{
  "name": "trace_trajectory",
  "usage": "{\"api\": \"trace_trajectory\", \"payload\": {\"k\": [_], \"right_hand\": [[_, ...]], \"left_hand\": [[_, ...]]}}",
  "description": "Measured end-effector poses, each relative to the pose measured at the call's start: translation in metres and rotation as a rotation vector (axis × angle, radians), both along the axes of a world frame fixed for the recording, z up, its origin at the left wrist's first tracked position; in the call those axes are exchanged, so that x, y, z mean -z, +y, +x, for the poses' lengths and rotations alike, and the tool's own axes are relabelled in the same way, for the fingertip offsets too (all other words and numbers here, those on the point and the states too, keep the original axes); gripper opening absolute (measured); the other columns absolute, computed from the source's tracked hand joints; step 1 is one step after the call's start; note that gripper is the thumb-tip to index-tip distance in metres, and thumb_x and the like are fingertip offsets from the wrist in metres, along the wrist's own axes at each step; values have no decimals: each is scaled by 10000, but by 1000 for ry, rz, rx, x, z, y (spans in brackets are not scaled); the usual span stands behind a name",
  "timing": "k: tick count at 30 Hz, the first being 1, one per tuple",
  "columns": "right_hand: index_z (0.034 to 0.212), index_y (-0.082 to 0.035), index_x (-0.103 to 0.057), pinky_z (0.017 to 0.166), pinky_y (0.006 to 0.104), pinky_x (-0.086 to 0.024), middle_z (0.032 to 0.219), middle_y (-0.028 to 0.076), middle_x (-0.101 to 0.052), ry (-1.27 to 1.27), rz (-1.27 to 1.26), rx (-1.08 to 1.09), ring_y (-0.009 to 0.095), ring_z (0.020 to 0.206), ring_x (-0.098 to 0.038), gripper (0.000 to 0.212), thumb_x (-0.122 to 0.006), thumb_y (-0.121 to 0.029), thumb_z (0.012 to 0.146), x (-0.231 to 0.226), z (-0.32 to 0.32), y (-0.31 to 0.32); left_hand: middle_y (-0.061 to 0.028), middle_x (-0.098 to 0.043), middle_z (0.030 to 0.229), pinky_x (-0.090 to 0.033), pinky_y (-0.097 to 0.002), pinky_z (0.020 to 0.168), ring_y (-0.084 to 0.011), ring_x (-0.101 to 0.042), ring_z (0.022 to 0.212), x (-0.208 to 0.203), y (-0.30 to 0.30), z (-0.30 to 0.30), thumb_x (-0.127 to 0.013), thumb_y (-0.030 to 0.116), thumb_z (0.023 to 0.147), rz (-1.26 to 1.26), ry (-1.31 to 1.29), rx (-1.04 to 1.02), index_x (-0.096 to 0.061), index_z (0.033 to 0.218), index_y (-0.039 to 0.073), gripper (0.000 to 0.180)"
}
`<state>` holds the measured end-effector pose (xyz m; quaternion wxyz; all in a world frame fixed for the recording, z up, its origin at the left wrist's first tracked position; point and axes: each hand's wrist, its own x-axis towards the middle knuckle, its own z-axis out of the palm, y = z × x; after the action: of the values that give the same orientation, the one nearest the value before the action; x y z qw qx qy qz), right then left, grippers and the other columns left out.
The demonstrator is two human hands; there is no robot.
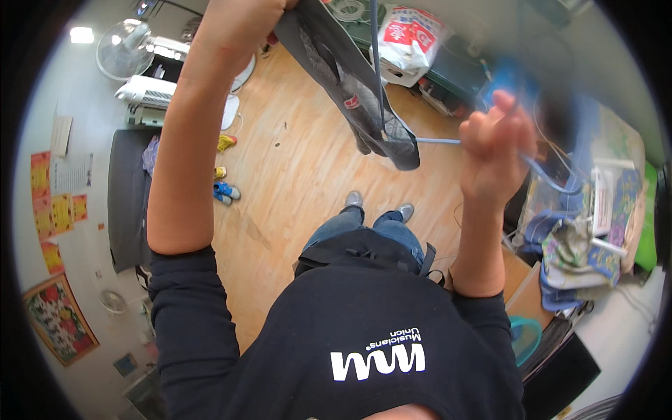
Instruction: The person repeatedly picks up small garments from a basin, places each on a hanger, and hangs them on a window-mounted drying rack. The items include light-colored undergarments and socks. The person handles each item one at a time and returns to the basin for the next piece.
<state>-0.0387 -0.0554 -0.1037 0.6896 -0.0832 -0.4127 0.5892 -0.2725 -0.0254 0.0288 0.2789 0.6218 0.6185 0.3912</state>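
Note:
My left hand (274, 7) is at the top edge of the view with its fingers mostly cut off, at the upper end of a dark grey garment (329, 66); its grip is hidden. The garment hangs slantwise, its inside facing me with a small red label, and its kind is unclear. A thin blue-grey bar crosses its opening. From its lower right end a light blue tube (437, 141), seemingly a clothes hanger, runs behind my right hand (495, 143) and comes out bent on the far side. My right hand is blurred, with fingers curled at the tube.
Beyond the garment lies a white and red plastic bag (413, 38) on a dark green surface. Clothes and cloths (581, 255) are heaped at the right. Small blue shoes (225, 192) stand on the wooden floor (280, 210) at left, near a grey padded seat (128, 203) and a fan (124, 49).

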Motion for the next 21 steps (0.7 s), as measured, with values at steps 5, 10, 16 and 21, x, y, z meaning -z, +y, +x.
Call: {"api": "trace_trajectory", "payload": {"k": [5, 10, 16, 21], "right_hand": [[1028, 63, -616, 465, 181, -217, 614, -37, -449, -396, -197, 72, 20, 507, -344, 245, -571, -132, 887, 22, -7, -9], [1003, 15, -649, 496, 164, -272, 688, -28, -533, -939, -166, -80, 15, 568, -403, 198, -588, -128, 880, -24, -44, 21], [951, 15, -661, 620, 172, -379, 753, -9, -602, -1411, -71, -122, 34, 688, -491, 168, -590, -112, 866, -41, -129, 70], [939, 29, -658, 605, 172, -370, 754, -11, -594, -1517, -116, -132, 31, 682, -475, 158, -587, -90, 862, -60, -204, 95]], "left_hand": [[-54, -590, 621, -419, -233, 496, -115, -529, 529, 32, 31, -95, -449, 20, 677, -206, 339, -221, -689, 787, 63, 267], [-5, -596, 658, -362, -218, 428, -68, -479, 477, 134, 45, -158, -510, 11, 683, -518, -46, -204, -691, 851, 90, 259], [9, -571, 614, -314, -191, 426, -58, -455, 471, 167, 73, -209, -535, -4, 692, -444, -275, -46, -682, 800, 90, 205], [-7, -583, 627, -390, -208, 456, -70, -500, 494, 154, 84, -294, -532, -14, 671, -436, -360, 14, -662, 774, 70, 186]]}}
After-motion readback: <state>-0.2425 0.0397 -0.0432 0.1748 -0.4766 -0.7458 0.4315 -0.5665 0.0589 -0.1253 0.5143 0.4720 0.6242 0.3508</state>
